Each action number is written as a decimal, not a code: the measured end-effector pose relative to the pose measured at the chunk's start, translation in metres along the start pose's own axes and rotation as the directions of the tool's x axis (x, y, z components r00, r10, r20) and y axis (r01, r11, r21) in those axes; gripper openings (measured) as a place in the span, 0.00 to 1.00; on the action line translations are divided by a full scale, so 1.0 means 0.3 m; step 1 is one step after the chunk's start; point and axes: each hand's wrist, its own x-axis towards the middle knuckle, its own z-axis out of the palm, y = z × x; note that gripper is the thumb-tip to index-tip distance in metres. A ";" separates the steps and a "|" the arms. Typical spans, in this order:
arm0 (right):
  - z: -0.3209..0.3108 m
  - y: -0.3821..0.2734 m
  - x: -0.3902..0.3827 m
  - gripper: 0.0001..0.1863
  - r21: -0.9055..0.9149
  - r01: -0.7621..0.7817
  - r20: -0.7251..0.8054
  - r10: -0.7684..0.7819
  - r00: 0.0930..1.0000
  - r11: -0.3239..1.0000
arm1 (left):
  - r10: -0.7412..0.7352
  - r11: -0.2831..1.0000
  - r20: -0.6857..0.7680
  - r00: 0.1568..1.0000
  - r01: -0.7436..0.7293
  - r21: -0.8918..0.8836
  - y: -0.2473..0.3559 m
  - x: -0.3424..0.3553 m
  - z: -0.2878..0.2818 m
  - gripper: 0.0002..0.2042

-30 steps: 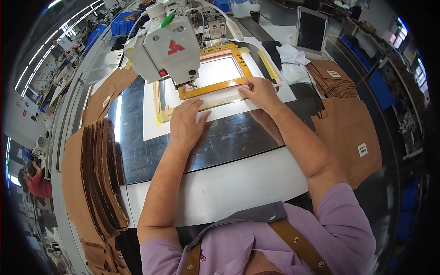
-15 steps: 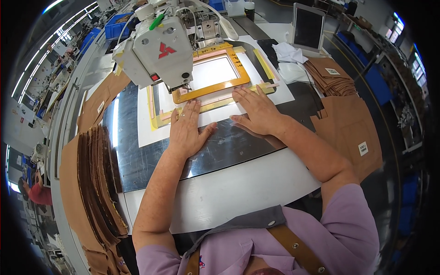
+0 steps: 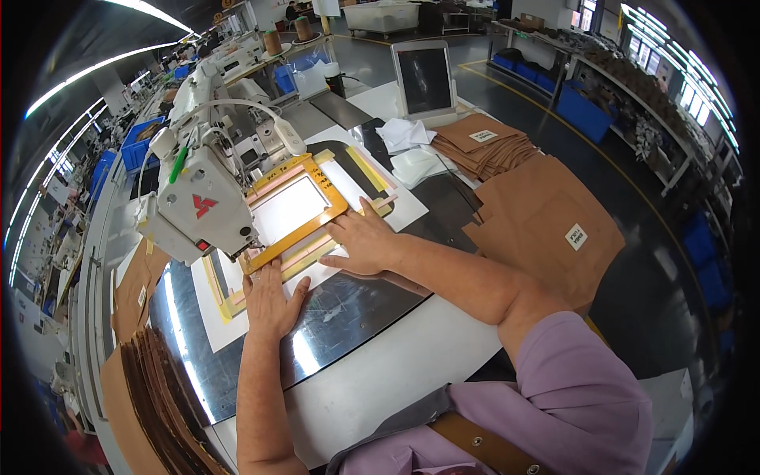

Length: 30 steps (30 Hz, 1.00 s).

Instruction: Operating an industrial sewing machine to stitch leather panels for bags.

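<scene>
My left hand [image 3: 271, 305] lies with fingers spread at the front of the taped template [image 3: 233, 305], its fingertips near the lower left of the yellow frame [image 3: 336, 198]. My right hand [image 3: 356, 241] is open too, fingertips on the template just below the frame's right end. The template rests on a white sheet [image 3: 216, 330] over a shiny metal plate [image 3: 348, 328]. The frame sits under the white sewing machine head [image 3: 190, 198], around a white rectangle; what exactly my fingertips press on is partly hidden.
Brown cut pieces are stacked at left [image 3: 146, 396], back right [image 3: 491, 146] and right [image 3: 538, 222]. A screen [image 3: 423, 79] stands behind crumpled white cloth [image 3: 406, 133]. Blue bins [image 3: 584, 111] sit under shelving across the aisle; machines line the left side.
My right fingers, pinched at the frame's edge a second ago, now lie spread on the template. My left hand stays flat. The camera view has swung, shifting the machine left and lower.
</scene>
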 end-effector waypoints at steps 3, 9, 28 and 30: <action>-0.017 -0.005 0.014 0.45 -0.024 -0.038 0.067 0.040 0.997 0.999 | -0.039 0.999 0.043 0.998 0.039 0.005 -0.003 0.009 -0.007 0.44; 0.006 0.002 0.017 0.46 -0.025 -0.046 -0.012 0.046 0.999 0.999 | -0.050 0.997 0.031 0.998 0.048 0.061 0.015 0.020 -0.016 0.44; 0.017 -0.005 0.021 0.46 0.000 -0.036 0.008 0.036 0.999 0.999 | -0.052 0.998 0.013 0.999 0.052 0.034 0.013 0.020 -0.011 0.43; 0.014 -0.006 0.021 0.46 0.008 -0.009 -0.004 0.009 1.000 1.000 | -0.028 0.999 -0.029 0.999 0.029 0.036 0.007 0.018 -0.002 0.43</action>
